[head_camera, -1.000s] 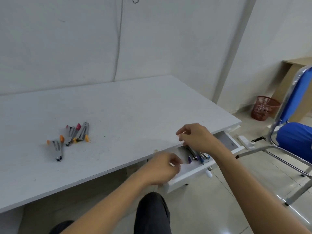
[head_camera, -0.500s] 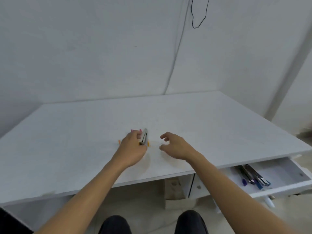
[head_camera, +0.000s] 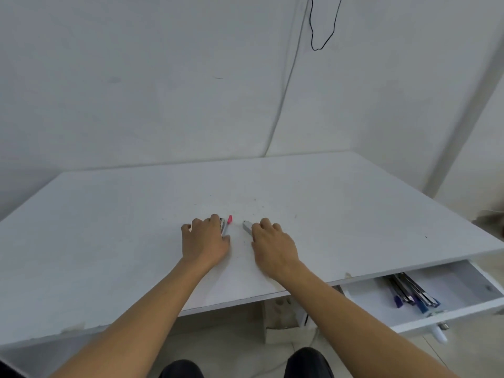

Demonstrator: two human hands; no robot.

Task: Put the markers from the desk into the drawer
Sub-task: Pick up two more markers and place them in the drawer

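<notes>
My left hand (head_camera: 204, 241) lies palm-down on the white desk (head_camera: 341, 208), fingers curled over a small bunch of markers. One pink-capped marker (head_camera: 228, 222) sticks out past the fingertips. The rest of the bunch is hidden under the hand. My right hand (head_camera: 272, 245) rests just to the right, its fingers closed over a grey marker (head_camera: 246, 227) whose end pokes out toward the left. The white drawer (head_camera: 463, 304) stands pulled out under the desk's right front edge. Inside it lie several markers (head_camera: 409, 293) with blue and purple caps.
A white wall rises behind the desk, with a black cable (head_camera: 321, 28) hanging on it. My knees (head_camera: 308, 364) show below the desk's front edge. A cardboard box (head_camera: 281, 320) sits on the floor under the desk.
The view and both hands swung from the open drawer to the markers on the desk. My left hand covered the bunch first; my right hand has now come down on the grey marker.
</notes>
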